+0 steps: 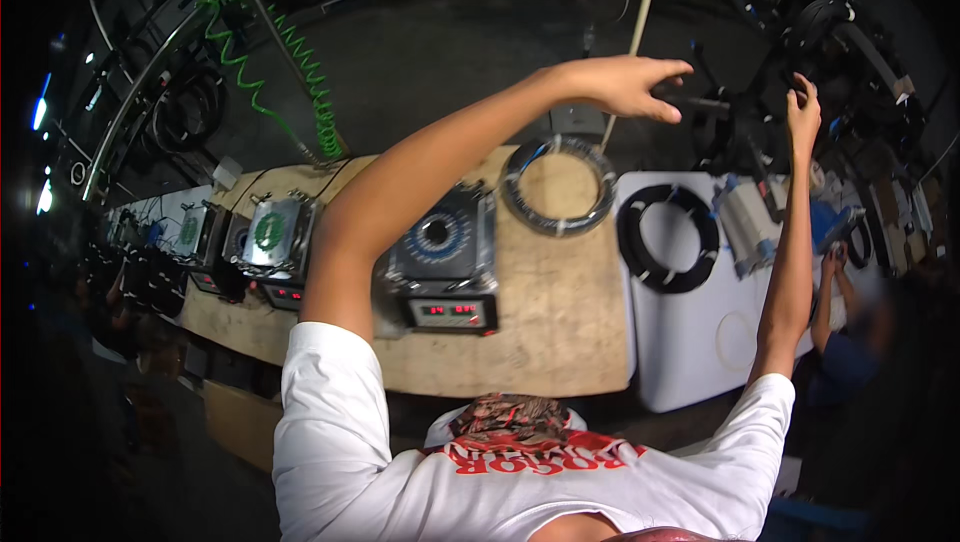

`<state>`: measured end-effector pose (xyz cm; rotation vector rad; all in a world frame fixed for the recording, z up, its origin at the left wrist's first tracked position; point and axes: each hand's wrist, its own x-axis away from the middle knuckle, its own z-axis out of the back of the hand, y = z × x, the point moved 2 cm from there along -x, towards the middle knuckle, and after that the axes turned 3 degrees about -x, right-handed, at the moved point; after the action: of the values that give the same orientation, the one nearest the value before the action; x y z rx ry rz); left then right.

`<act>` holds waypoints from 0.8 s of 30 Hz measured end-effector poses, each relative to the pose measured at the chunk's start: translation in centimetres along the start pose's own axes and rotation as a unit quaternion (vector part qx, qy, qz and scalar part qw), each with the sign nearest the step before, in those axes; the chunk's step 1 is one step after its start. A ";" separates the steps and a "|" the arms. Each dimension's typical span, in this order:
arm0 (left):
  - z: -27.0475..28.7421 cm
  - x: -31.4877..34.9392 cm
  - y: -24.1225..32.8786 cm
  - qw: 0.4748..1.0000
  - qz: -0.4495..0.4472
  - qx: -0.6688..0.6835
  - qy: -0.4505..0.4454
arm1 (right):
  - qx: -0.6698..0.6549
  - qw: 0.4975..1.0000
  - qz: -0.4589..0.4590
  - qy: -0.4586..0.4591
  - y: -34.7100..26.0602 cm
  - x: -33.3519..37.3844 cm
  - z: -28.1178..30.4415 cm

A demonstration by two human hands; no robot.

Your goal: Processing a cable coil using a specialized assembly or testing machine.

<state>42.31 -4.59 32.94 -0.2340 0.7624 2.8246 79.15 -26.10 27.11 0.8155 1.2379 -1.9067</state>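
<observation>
My left hand (635, 89) reaches out over the far side of the bench with its fingers apart and nothing visible in them. A dark bar-like thing (705, 102) lies just past its fingertips. Farther right, my right hand (803, 114) is raised with thumb and fingers curled around something dark that blends into the background. A coil of black hose (822, 20) hangs above it. Below the left hand, a ring of dark, shiny tubing (512, 185) lies on the wooden bench. A tied black hose coil (632, 242) rests on the white table between my arms.
A boxy machine (440, 282) with a round, blue-ringed top and red display stands on the wooden bench (560, 332). Similar machines (270, 232) sit farther left. Green spiral air hoses (322, 122) hang behind. A pale pole (645, 2) rises at the back. Another person (855, 342) is at the right.
</observation>
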 end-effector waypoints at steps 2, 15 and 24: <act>1.1 8.9 -0.7 0.994 0.041 0.083 0.048 | -0.071 0.996 -0.033 -0.048 -9.1 5.2 -2.4; -3.9 50.1 2.4 0.850 0.359 0.309 0.230 | -0.473 0.769 -0.138 -0.407 -42.7 31.2 -11.9; -11.5 59.5 8.9 0.721 0.461 0.323 0.404 | -0.511 0.577 -0.142 -0.621 -49.5 41.6 -13.4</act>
<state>-16.21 -8.65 15.20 -1.3241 2.6070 2.8261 17.13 -8.53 12.88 -1.2388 1.1272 -1.0086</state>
